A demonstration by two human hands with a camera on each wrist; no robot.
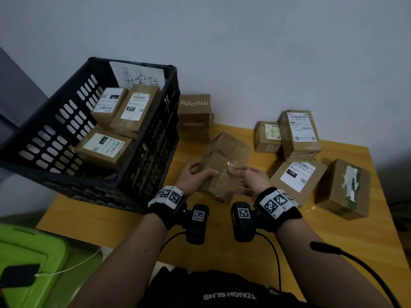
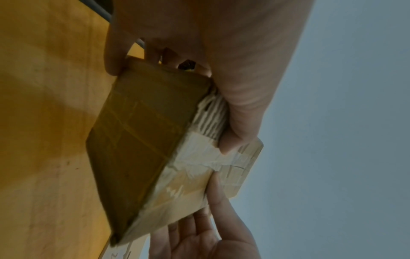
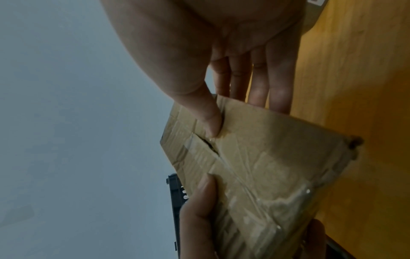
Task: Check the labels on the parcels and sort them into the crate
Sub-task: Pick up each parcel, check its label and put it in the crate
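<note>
A brown taped cardboard parcel (image 1: 224,161) is held tilted above the wooden table (image 1: 111,221), just right of the black slotted crate (image 1: 55,134). My left hand (image 1: 200,174) grips its left end, thumb on top. My right hand (image 1: 239,181) pinches its right end, thumb on the taped seam and straight fingers beneath. No label shows on the upper faces. In the left wrist view the parcel (image 2: 137,140) has torn whitish paper on one face under the thumb. In the right wrist view the right thumb presses the parcel (image 3: 266,157) at a flap slit. The crate holds three labelled parcels (image 1: 104,147).
A handwritten paper sign (image 1: 140,74) stands in the crate's back. On the table lie a "moody" box (image 1: 194,107), labelled boxes (image 1: 299,132) (image 1: 297,176) and a box with a torn label (image 1: 342,187). A green bin (image 1: 33,263) sits at the lower left, a wall behind.
</note>
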